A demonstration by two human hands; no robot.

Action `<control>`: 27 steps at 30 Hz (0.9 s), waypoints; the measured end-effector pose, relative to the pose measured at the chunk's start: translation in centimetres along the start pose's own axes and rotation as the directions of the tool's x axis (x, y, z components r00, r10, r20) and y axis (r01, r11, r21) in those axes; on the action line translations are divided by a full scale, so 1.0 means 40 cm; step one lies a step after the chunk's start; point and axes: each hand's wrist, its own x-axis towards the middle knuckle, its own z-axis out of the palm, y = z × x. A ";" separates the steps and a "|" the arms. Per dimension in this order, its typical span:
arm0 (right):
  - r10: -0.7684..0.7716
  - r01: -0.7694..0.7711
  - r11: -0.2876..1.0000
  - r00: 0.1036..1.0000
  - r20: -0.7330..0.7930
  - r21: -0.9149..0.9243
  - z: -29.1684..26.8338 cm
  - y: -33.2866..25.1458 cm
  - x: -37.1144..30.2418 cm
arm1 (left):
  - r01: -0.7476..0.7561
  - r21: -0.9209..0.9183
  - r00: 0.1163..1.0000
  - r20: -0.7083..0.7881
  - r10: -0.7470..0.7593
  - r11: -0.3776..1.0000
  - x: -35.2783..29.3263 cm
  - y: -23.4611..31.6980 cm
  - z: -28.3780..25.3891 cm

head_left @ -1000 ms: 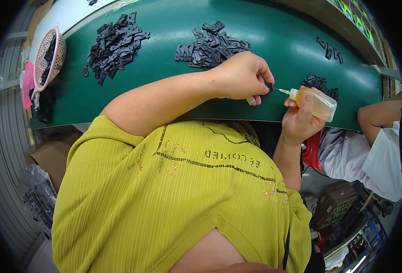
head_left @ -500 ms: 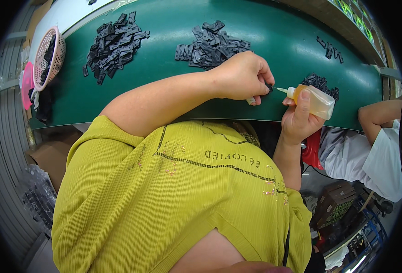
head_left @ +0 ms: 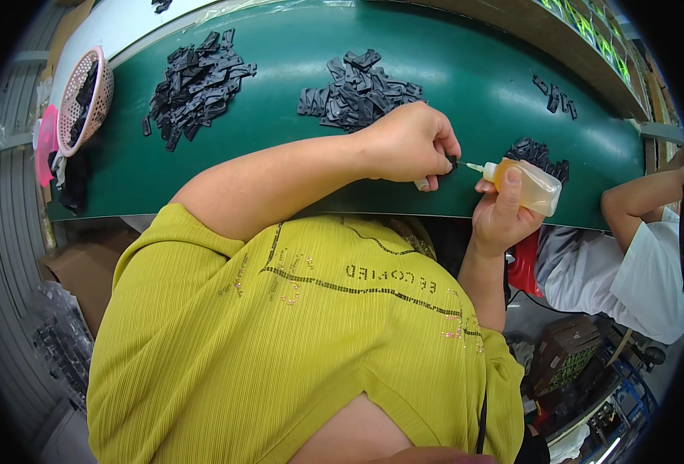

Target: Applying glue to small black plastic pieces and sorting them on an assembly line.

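My left hand (head_left: 423,148) is closed in a pinch on a small black plastic piece (head_left: 452,163), mostly hidden by the fingers. A pale scrap also shows under those fingers, too small to name. In my right hand (head_left: 504,209) is a clear squeeze bottle (head_left: 534,188) with amber liquid and a white nozzle, tilted on its side. Its thin tip points left and meets or nearly meets the black piece. Beyond my left wrist lies a heap of black plastic pieces (head_left: 361,93) on the green table (head_left: 288,69). A smaller black pile (head_left: 539,157) sits just behind the bottle.
Another large black heap (head_left: 201,85) lies at the left. A pink basket (head_left: 104,97) with dark things stands at the table's left end. A few loose pieces (head_left: 556,97) lie far right, below a ledge (head_left: 582,46). A person's arm (head_left: 640,197) rests at the right edge.
The bottle in my right hand has moved slightly left, its tip now closer to the black piece. The whole view has shifted a little.
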 end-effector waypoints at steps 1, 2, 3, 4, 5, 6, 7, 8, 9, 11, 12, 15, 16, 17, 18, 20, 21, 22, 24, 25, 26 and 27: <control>-0.012 0.012 1.000 1.000 0.008 0.005 0.002 0.000 0.003 | -0.004 0.016 1.000 -0.004 0.004 1.000 0.003 -0.001 -0.001; -0.026 0.026 1.000 1.000 0.016 0.009 0.003 0.000 0.005 | -0.008 0.031 1.000 -0.007 0.009 0.999 0.005 -0.001 -0.002; -0.023 0.023 1.000 1.000 0.014 0.006 0.003 -0.001 0.006 | -0.006 0.030 1.000 -0.003 0.006 1.000 0.007 0.000 -0.001; -0.018 0.018 1.000 1.000 0.007 0.003 0.005 -0.002 0.005 | 0.001 0.018 1.000 -0.003 -0.001 1.000 0.006 0.001 -0.001; -0.014 0.014 1.000 1.000 0.000 0.001 0.005 -0.002 0.003 | 0.008 0.006 1.000 -0.002 -0.008 1.000 0.004 0.002 -0.001; -0.011 0.011 1.000 1.000 -0.001 -0.001 0.004 -0.001 0.002 | 0.010 0.005 1.000 -0.001 -0.010 1.000 0.003 0.003 0.000; -0.022 0.022 1.000 1.000 0.014 -0.004 0.002 0.000 0.002 | 0.006 0.013 1.000 -0.001 -0.006 1.000 0.000 0.003 0.000; -0.033 0.033 0.999 0.999 0.030 -0.007 0.001 0.001 0.001 | 0.002 0.021 1.000 -0.002 -0.002 1.000 -0.002 0.004 0.000; -0.031 0.031 0.999 0.999 0.030 -0.007 0.001 0.002 0.000 | 0.004 0.019 1.000 -0.002 -0.004 1.000 -0.002 0.004 0.000; -0.030 0.029 0.999 0.999 0.020 0.020 0.001 0.003 -0.001 | 0.009 0.023 1.000 -0.001 -0.009 1.000 -0.002 0.005 0.000; -0.028 0.028 0.999 0.999 0.020 0.020 0.002 0.004 -0.001 | 0.010 0.023 1.000 -0.001 -0.010 1.000 -0.003 0.005 0.000; -0.028 0.028 0.999 0.999 0.020 0.027 0.000 0.004 -0.002 | 0.007 0.024 1.000 0.000 -0.007 1.000 -0.004 0.005 0.000; -0.021 0.020 1.000 1.000 0.018 0.019 -0.001 0.005 -0.001 | 0.009 0.020 1.000 0.000 -0.009 1.000 -0.003 0.006 0.000; -0.013 0.013 1.000 1.000 0.015 0.012 -0.002 0.006 -0.001 | 0.011 0.016 1.000 0.000 -0.011 1.000 -0.003 0.006 0.000; -0.012 0.012 1.000 1.000 0.015 0.012 -0.003 0.007 -0.002 | 0.012 0.015 1.000 0.000 -0.012 1.000 -0.003 0.005 0.000; -0.012 0.012 1.000 1.000 0.015 0.007 -0.004 0.009 -0.002 | 0.011 0.021 1.000 0.001 -0.011 1.000 -0.002 0.003 0.000; -0.012 0.012 1.000 1.000 0.015 0.007 -0.004 0.009 -0.002 | 0.011 0.021 1.000 0.001 -0.011 1.000 -0.001 0.004 0.000; -0.009 0.009 1.000 1.000 0.012 -0.012 -0.002 0.009 -0.003 | 0.009 0.021 1.000 0.002 -0.009 1.000 0.000 0.004 0.000; -0.006 0.006 0.999 1.000 0.009 -0.031 -0.002 0.008 -0.005 | 0.008 0.021 1.000 0.003 -0.008 1.000 -0.001 0.005 0.000; -0.029 0.031 0.998 0.999 0.025 -0.053 -0.002 0.007 -0.004 | 0.006 0.027 1.000 0.001 -0.007 1.000 -0.002 0.006 -0.001; -0.052 0.055 0.996 0.998 0.043 -0.075 -0.002 0.006 -0.004 | 0.005 0.033 1.000 -0.001 -0.005 0.999 -0.003 0.007 -0.001; -0.052 0.055 0.996 0.998 0.043 -0.075 -0.002 0.003 -0.004 | 0.006 0.032 1.000 -0.001 -0.006 0.999 -0.003 0.005 -0.001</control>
